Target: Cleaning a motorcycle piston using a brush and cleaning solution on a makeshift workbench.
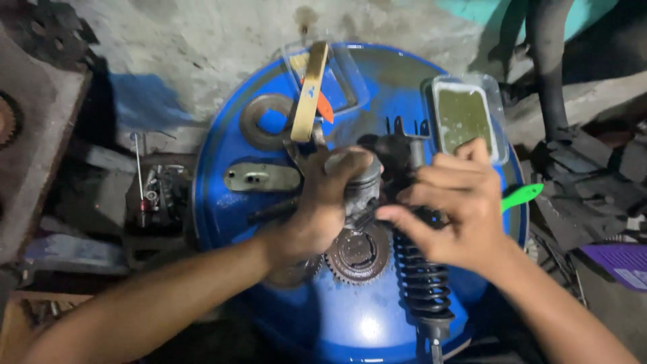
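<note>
Dim workshop clutter rings a blue drum lid (350,317) that carries the parts, with a rough pale wall behind it.

At the middle of the lid sits a grey metal piston (357,180), upright or nearly so. The left hand (323,202) is wrapped around it, fingers curled over its crown in a firm hold. The right hand (455,209) comes in from the other side, half closed; its thumb reaches toward the piston's lower edge, while the fingers curl over a dark part behind the piston. Whether it truly grips anything cannot be told.

Just below the piston a toothed gear (358,256) lies flat on the lid. Beside it, under the right wrist, a black coil-spring shock absorber (424,283) runs down to the lid's near edge.

Farther out, a flat metal ring (255,121) and a flat metal plate (261,178) lie to the left. A tan strap (309,94) rests across a clear plastic tray (344,81) at the far edge. To the right stands a clear container of greenish liquid (464,118), and a bright green handle (520,197) pokes out past the right hand.
</note>
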